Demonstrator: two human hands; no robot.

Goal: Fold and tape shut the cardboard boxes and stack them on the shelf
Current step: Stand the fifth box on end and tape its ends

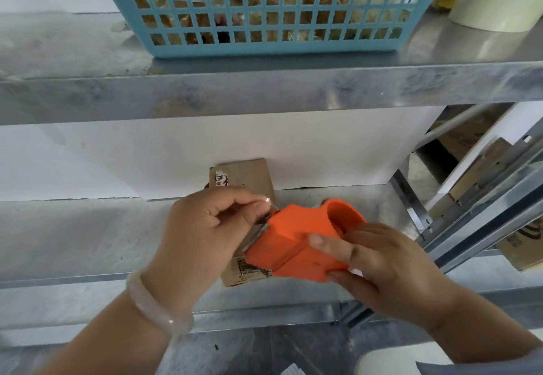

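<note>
A small brown cardboard box (248, 176) lies on the lower metal shelf (88, 236), against the white back wall. Over it I hold an orange tape dispenser (296, 242). My right hand (379, 269) grips the dispenser's body from the right side. My left hand (211, 233) pinches the clear tape end at the dispenser's metal blade, thumb and forefinger together. Most of the box is hidden under the dispenser and my hands; a printed label shows at its near end.
A blue plastic basket (264, 10) with tan contents stands on the upper shelf (205, 92). A roll of pale tape (496, 1) sits at its right. Flat cardboard pieces (476, 169) lean behind the metal frame on the right.
</note>
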